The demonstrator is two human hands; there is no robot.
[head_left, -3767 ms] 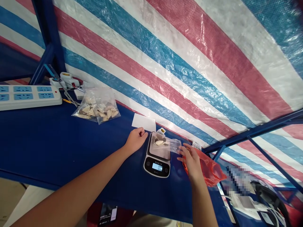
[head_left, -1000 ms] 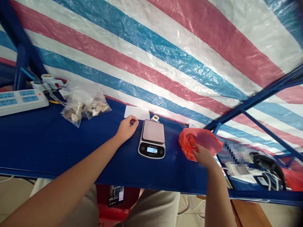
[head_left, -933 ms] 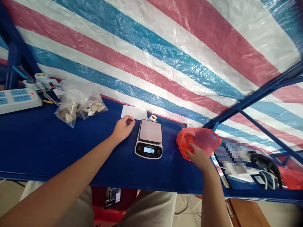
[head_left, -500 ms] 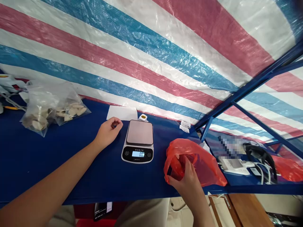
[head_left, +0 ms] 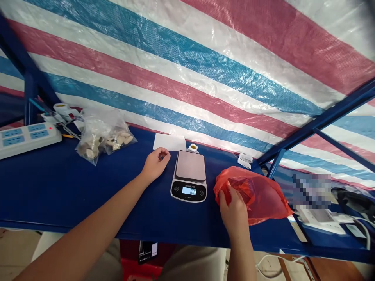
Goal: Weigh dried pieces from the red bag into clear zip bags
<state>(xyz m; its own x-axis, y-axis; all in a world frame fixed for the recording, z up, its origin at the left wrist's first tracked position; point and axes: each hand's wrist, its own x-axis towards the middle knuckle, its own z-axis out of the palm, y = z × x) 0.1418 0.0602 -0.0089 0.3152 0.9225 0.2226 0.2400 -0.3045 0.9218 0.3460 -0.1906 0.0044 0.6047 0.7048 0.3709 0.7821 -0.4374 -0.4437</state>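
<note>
A kitchen scale [head_left: 191,166] with a lit display reading 0.0 lies on the blue table, its plate bare. Just left of it rests my left hand [head_left: 155,164], fingers loosely curled to the thumb with nothing visible in them. To the right of the scale is a translucent red plastic bag [head_left: 266,195], crumpled and lying on its side. My right hand [head_left: 234,207] is at the bag's mouth, thumb and fingers closed on the thin red film. What lies inside the bag I cannot make out.
Behind the scale are a white sheet of paper [head_left: 169,142] and a small white roll [head_left: 192,148]. Clear bags of pale pieces [head_left: 117,140] and a power strip [head_left: 29,136] stand at the left. White packets [head_left: 245,160] lie near a blue frame post [head_left: 275,164].
The view has swung left, bringing the power strip into sight. My right hand has shifted at the bag's mouth, and the opening has narrowed. My left hand stays beside the scale.
</note>
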